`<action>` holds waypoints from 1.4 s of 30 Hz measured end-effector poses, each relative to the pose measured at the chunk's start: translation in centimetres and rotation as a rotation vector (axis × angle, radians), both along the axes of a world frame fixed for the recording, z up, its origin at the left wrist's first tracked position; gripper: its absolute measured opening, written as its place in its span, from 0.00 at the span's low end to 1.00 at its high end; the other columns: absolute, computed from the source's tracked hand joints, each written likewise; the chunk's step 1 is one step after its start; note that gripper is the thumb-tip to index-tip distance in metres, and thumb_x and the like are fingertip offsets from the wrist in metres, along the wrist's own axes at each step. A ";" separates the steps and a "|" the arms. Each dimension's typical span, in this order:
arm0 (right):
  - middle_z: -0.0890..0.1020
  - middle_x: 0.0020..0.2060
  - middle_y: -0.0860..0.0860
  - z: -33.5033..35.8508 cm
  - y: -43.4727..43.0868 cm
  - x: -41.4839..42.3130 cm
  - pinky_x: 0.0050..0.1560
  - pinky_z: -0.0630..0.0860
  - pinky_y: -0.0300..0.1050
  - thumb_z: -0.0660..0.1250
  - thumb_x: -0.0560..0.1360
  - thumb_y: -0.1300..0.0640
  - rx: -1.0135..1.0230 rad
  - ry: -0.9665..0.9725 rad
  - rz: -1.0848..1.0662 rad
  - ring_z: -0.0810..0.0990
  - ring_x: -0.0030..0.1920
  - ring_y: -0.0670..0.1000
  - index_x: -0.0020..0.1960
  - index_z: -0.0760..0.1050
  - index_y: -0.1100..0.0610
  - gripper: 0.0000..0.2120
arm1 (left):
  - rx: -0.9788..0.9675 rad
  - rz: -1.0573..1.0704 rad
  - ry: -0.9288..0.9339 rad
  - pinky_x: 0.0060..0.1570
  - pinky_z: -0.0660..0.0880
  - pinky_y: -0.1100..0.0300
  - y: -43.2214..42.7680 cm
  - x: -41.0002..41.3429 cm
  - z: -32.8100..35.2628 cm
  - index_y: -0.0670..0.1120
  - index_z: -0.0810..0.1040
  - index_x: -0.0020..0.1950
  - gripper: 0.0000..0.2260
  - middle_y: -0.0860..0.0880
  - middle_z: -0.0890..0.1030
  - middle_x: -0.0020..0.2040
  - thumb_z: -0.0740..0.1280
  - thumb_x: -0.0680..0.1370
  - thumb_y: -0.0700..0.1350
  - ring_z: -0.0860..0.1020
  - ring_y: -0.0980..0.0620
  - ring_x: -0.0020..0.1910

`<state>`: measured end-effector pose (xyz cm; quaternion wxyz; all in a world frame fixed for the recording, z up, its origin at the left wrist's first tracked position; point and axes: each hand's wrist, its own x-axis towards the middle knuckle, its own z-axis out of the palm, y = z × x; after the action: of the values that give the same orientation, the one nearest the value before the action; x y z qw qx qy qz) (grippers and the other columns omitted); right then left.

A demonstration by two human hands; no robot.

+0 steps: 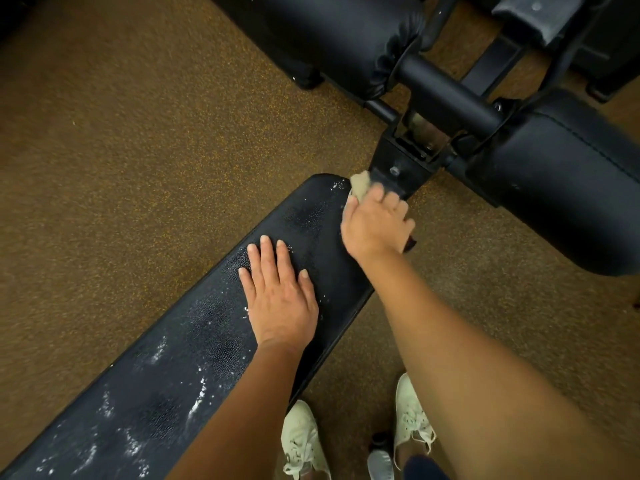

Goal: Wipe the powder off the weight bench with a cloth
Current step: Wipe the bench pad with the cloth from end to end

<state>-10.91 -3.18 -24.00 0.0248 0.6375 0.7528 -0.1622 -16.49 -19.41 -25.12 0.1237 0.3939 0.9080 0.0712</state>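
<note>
Some white powder (198, 398) streaks black bench (221, 327).

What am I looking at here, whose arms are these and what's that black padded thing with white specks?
This single picture comes from a camera on a person's head, looking down at their own arms. The black thing is a weight bench, and the specks are powder, thickest at the near end. The left hand lies flat on the bench. The right hand grips a tan cloth at the far end. Below are pale shoes on a brown floor.
</note>
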 end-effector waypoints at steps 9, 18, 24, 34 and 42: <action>0.64 0.71 0.62 -0.3 -1.3 2.5 0.71 0.54 0.68 0.51 0.78 0.43 -0.004 -0.017 0.138 0.61 0.71 0.64 0.74 0.55 0.62 0.31 | 0.016 -0.003 -0.004 0.75 0.43 0.44 1.0 -0.8 0.2 0.41 0.55 0.77 0.28 0.42 0.51 0.79 0.47 0.80 0.54 0.45 0.43 0.78; 0.54 0.76 0.63 0.0 -1.7 4.4 0.75 0.47 0.61 0.48 0.79 0.45 0.026 -0.049 0.368 0.48 0.77 0.62 0.76 0.50 0.64 0.33 | 0.014 -0.014 0.014 0.75 0.44 0.44 1.0 -1.1 0.1 0.41 0.55 0.77 0.28 0.42 0.51 0.79 0.48 0.81 0.55 0.45 0.43 0.78; 0.53 0.77 0.61 0.1 -1.5 0.3 0.75 0.44 0.60 0.49 0.80 0.47 0.062 -0.031 0.377 0.46 0.77 0.60 0.77 0.49 0.64 0.32 | -0.002 -0.017 0.028 0.75 0.43 0.44 1.1 -1.0 0.1 0.41 0.55 0.77 0.29 0.42 0.51 0.79 0.46 0.81 0.55 0.45 0.43 0.78; 0.48 0.78 0.60 0.2 -0.7 -3.0 0.74 0.40 0.60 0.46 0.81 0.47 0.050 -0.060 0.495 0.42 0.77 0.59 0.78 0.47 0.62 0.30 | -0.004 -0.026 0.010 0.75 0.42 0.45 1.0 -1.1 0.4 0.41 0.54 0.77 0.29 0.42 0.50 0.79 0.45 0.80 0.55 0.44 0.43 0.78; 0.47 0.78 0.56 0.2 0.1 -0.5 0.75 0.42 0.58 0.46 0.81 0.47 0.072 -0.080 0.596 0.42 0.77 0.56 0.78 0.46 0.60 0.30 | 0.005 -0.039 -0.003 0.75 0.46 0.44 0.6 -1.4 0.2 0.42 0.55 0.77 0.28 0.43 0.50 0.79 0.44 0.80 0.53 0.44 0.44 0.78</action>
<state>-11.39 -3.12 -23.76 0.0784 0.3950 0.9103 -0.0958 -17.92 -18.84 -24.89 0.1254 0.4115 0.8999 0.0714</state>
